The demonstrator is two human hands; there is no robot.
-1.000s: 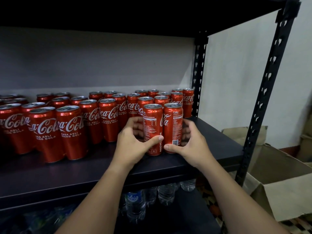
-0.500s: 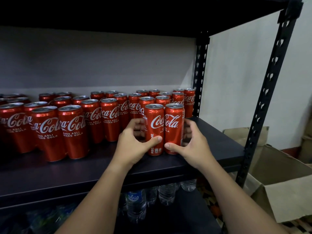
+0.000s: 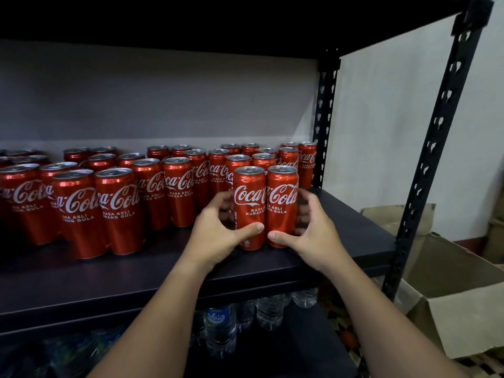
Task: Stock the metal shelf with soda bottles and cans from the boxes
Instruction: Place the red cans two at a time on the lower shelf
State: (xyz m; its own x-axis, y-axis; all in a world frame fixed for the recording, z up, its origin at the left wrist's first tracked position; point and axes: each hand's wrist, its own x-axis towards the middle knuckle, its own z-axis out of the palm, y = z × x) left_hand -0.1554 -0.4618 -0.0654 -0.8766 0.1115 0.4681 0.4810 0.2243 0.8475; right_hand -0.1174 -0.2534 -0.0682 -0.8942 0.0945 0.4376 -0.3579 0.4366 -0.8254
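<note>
On the shelf, both held cans turned logo-forward

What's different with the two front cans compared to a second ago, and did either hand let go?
Both front cans were turned on the spot: the left can and right can, which showed their printed backs, now face logo-forward. Neither hand let go: the left hand grips the left can as before, the right hand the right one. The cans' place on the shelf and the rows behind are unchanged.
</note>
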